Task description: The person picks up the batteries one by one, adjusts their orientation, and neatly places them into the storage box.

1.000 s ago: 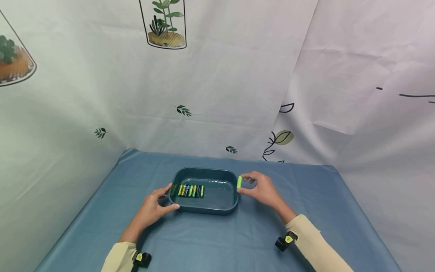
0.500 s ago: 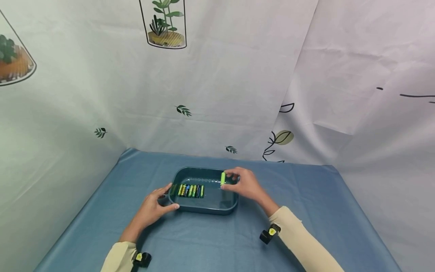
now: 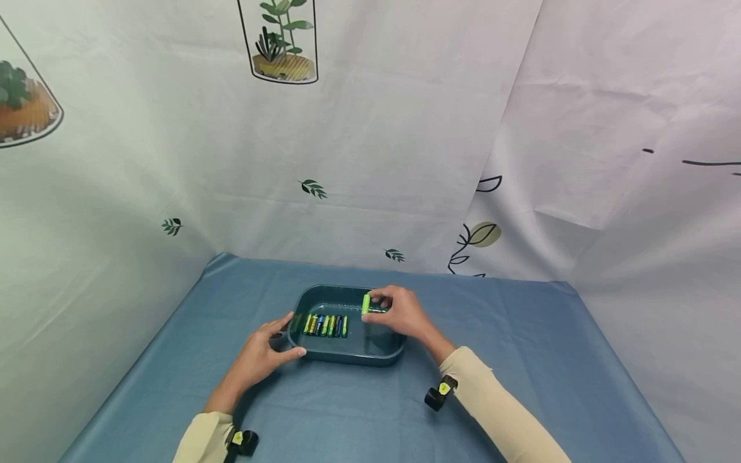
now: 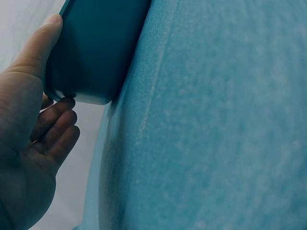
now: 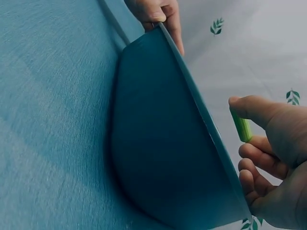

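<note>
A dark teal baking dish (image 3: 353, 357) with rounded corners sits on the blue cloth. Inside its left half, several batteries (image 3: 325, 325) lie side by side in a row, in green, yellow and dark blue. My left hand (image 3: 260, 352) holds the dish's left end, its thumb on the front rim and its fingers at the left side. Over the right half of the dish, my right hand (image 3: 402, 313) pinches a light green battery (image 5: 242, 125) between thumb and fingertips. That battery stands nearly upright, above the dish floor and right of the row.
Blue cloth (image 3: 347, 418) covers the table. Pale fabric walls (image 3: 370, 141) with printed plants rise behind and on both sides. A small black camera (image 3: 442, 392) is strapped to the right wrist, another camera (image 3: 242, 442) to the left.
My right hand has moved left with the light green battery, from beyond the dish's right rim to over its inside. The left hand, dish and row of batteries have stayed put.
</note>
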`<state>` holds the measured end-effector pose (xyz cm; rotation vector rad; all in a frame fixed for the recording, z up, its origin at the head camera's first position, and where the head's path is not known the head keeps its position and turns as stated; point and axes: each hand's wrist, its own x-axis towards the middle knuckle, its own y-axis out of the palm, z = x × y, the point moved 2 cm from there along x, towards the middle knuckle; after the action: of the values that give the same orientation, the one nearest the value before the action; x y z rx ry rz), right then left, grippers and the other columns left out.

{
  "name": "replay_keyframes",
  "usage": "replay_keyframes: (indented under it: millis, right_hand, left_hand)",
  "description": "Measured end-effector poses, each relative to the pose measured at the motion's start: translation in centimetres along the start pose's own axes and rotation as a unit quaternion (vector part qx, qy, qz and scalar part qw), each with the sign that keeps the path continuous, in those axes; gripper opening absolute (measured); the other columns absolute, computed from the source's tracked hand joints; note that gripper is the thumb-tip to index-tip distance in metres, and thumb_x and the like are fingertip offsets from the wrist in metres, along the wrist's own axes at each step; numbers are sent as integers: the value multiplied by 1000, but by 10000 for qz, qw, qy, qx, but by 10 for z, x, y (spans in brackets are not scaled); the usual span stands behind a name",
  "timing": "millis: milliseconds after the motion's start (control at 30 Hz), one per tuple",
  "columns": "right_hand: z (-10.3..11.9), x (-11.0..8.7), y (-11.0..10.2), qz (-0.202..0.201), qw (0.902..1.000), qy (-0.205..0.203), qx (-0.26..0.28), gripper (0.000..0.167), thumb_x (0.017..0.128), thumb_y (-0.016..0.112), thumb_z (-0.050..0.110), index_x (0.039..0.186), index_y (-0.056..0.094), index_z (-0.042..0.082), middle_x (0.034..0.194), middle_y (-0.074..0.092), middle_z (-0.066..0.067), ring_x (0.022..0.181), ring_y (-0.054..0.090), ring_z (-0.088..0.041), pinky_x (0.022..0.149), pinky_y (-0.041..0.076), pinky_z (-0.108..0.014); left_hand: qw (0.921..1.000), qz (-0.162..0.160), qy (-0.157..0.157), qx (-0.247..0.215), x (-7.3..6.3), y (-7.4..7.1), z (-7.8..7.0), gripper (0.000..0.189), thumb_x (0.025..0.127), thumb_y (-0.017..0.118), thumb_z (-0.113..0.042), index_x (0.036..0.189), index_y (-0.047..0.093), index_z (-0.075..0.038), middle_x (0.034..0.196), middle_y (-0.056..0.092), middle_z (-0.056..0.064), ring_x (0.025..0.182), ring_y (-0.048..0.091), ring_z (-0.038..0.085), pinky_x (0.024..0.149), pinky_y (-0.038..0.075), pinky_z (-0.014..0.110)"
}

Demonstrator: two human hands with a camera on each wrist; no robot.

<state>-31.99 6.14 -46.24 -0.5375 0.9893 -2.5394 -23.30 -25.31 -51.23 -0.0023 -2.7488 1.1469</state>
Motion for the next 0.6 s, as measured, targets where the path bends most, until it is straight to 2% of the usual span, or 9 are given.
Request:
replay_keyframes:
  millis: [333,600]
  right_hand:
    - [7,6,14,182,9998,79,8,48,87,84,35,127,72,13,110,69,-3,92,63,-16,76,53,-32]
    - [10,10,28,302,9992,185,193,48,86,85,32,127,72,10,110,70,-5,86,61,-11,73,53,-29]
  left_hand:
    - [9999,-41,36,-109,1,0,1,92,81,87,-43,155,45,-8,151,48,28,123,58,45,93,53,59]
    - [10000,4,-16,-42,1,1,1,93,81,86,-46,155,45,-8,151,47,28,123,58,45,93,53,59]
